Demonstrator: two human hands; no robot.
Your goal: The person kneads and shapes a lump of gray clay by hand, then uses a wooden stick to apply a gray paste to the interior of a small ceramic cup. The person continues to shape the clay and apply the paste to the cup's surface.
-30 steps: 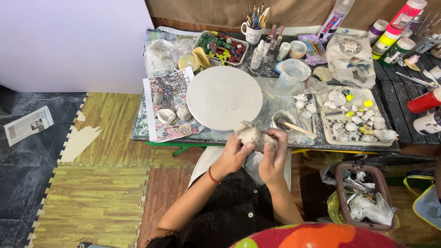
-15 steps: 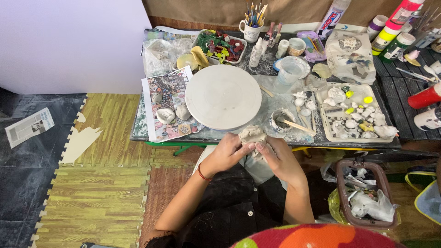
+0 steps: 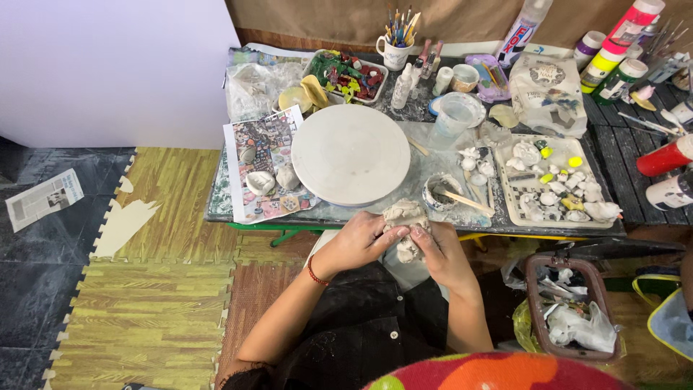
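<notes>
A pale grey lump of clay [image 3: 405, 225] sits between both of my hands at the near edge of the low table [image 3: 339, 215]. My left hand [image 3: 359, 242], with a red thread bracelet at the wrist, grips the lump from the left. My right hand [image 3: 438, 253] presses it from the right and below. Just beyond the clay lies a large round white turntable disc [image 3: 351, 153]. A small clay-smeared bowl with a wooden stick [image 3: 442, 193] stands to the right of the disc.
A tray of small clay pieces and yellow bits [image 3: 557, 184] is at the right. A printed sheet with clay shapes [image 3: 264, 167], a clear plastic cup [image 3: 449, 119], a mug of brushes [image 3: 395, 45] and paint bottles [image 3: 613, 52] crowd the table. A brown basket of scraps [image 3: 570, 307] stands on the floor.
Both hands with the clay have shifted slightly toward me and lower from the table edge, kneading the lump; the view has drifted a little.
</notes>
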